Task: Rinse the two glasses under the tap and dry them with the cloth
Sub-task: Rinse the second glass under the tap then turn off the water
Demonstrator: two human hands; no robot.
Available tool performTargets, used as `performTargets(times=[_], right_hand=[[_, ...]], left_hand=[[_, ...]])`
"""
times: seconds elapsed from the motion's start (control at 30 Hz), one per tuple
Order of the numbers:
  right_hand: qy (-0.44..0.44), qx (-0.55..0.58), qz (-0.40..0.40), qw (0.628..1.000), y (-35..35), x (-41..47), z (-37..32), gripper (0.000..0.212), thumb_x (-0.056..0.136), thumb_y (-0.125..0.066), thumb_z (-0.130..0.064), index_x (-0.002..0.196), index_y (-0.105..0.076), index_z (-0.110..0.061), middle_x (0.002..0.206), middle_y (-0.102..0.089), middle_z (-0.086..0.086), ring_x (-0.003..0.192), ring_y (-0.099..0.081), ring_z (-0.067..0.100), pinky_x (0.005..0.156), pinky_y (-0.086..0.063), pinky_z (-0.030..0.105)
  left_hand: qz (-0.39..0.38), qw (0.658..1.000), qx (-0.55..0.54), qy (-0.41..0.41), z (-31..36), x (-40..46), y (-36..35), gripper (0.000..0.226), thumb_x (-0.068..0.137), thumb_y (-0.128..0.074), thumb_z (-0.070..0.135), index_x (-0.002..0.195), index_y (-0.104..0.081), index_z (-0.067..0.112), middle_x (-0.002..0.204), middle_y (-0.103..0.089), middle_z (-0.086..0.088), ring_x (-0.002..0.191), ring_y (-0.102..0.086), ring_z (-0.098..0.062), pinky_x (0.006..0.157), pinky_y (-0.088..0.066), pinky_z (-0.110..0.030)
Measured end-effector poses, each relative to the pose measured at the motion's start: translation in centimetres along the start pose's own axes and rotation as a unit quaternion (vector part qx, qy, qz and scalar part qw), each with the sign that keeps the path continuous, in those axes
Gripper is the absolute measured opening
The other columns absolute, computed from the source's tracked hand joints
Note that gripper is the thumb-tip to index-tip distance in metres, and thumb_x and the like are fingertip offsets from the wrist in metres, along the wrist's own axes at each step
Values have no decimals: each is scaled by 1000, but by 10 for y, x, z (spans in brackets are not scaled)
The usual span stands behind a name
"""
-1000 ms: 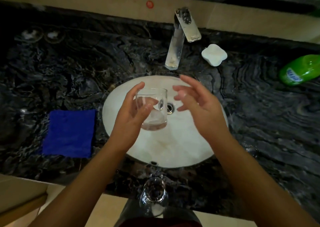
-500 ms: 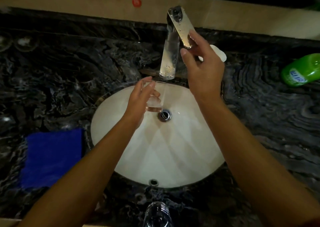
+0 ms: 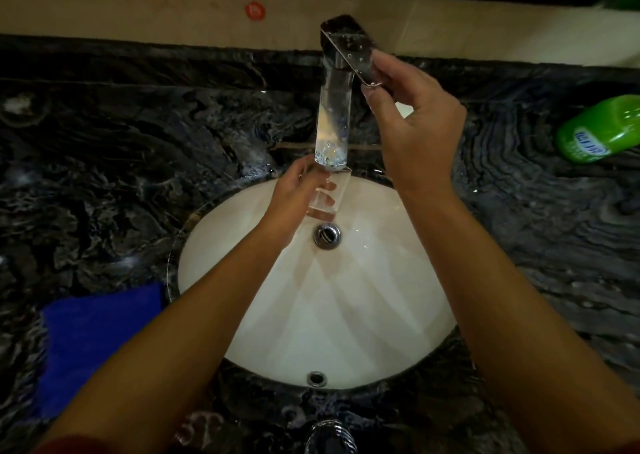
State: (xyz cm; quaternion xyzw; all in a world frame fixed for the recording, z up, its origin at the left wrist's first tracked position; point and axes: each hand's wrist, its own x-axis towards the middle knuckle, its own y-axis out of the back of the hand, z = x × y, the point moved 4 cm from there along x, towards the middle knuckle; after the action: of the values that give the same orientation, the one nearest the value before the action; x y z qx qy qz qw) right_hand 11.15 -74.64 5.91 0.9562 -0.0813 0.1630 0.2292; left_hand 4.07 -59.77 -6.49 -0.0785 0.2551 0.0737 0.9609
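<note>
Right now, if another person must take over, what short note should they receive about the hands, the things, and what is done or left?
Left hand: holds the glass under the tap, over the sink.
Right hand: pinches the tap lever.
Second glass: on the counter's near edge, partly out of view.
Blue cloth: on the counter, left of the sink.
Done: first glass in place. Running water cannot be made out.
Left: rinse both glasses, dry them.

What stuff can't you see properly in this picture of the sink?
All in the head view:
1. Second glass: cut off by the bottom edge, only its top shows.
2. White thing behind the right hand: mostly hidden by that hand.
3. Green bottle: cut off by the right edge; label too blurred to read.
4. Glass in the left hand: see-through and partly under the tap, so whether water is running cannot be told.
</note>
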Motion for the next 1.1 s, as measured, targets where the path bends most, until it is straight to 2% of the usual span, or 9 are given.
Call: performTargets(times=[0.1,0.27,0.4,0.47,0.6,0.73,0.9,1.0,1.1], right_hand=[[-7,7,-7,1000,0,3,-1,33,91,-71,-18,124,-76,-16,116,-78,-2,106,-73,7,92,-60,37],[-16,-6,-60,998,5,-9,-4,52,94,-71,-23,144,-58,-18,134,-69,-4,121,-65,3,99,-57,29],[-147,46,-16,988,11,-65,27,49,96,-65,-13,144,-53,-13,133,-65,-3,120,-63,8,94,-51,16],[-262,38,-42,963,1,-102,49,41,100,-63,-18,141,-54,-14,127,-63,-7,113,-63,9,88,-49,15],[-453,161,-162,862,-44,-147,70,45,103,-53,-47,140,-53,-22,123,-68,1,100,-71,14,83,-65,40],[-521,195,-110,824,-57,-128,77,42,101,-57,-52,125,-60,-18,109,-73,7,88,-73,20,57,-59,27],[-494,69,-276,822,-65,-99,95,50,97,-56,-60,114,-68,-14,105,-76,18,74,-70,26,52,-46,25],[-438,-6,-362,823,-71,-94,103,65,94,-50,-70,114,-70,-11,95,-76,27,57,-63,29,40,-38,21],[-371,-33,-338,864,-80,-96,100,58,97,-47,-66,122,-61,-15,107,-74,12,75,-69,27,52,-50,29]], left_hand=[[11,1000,17,-8,3,3,-3,15,99,-60,32,113,-65,35,112,-74,-2,104,-72,-26,94,-56,-59],[-3,1000,9,0,8,3,-7,42,73,-66,52,112,-66,35,120,-69,-1,115,-66,-24,98,-53,-60],[-10,1000,-19,10,2,2,-7,29,90,-69,39,111,-55,26,81,-74,13,76,-72,-4,92,-55,-45],[17,999,-41,26,-5,2,-7,25,90,-68,36,110,-58,25,86,-74,7,82,-73,-14,92,-55,-48],[103,989,-97,34,-16,-6,-12,24,96,-66,37,101,-59,15,96,-72,-8,83,-72,-20,78,-59,-40],[192,980,-53,11,-25,-21,-12,30,93,-72,32,89,-54,8,78,-64,-6,63,-63,-6,60,-51,-24],[98,995,21,25,-30,-19,4,45,82,-75,44,121,-54,38,114,-69,-8,98,-73,-21,84,-60,-40],[33,996,81,30,-30,-13,10,27,94,-63,37,121,-58,32,108,-67,-3,73,-70,-13,63,-54,-36],[79,992,33,88,-32,-7,13,15,98,-52,34,102,-60,22,85,-70,-7,52,-54,-19,49,-37,-29]])
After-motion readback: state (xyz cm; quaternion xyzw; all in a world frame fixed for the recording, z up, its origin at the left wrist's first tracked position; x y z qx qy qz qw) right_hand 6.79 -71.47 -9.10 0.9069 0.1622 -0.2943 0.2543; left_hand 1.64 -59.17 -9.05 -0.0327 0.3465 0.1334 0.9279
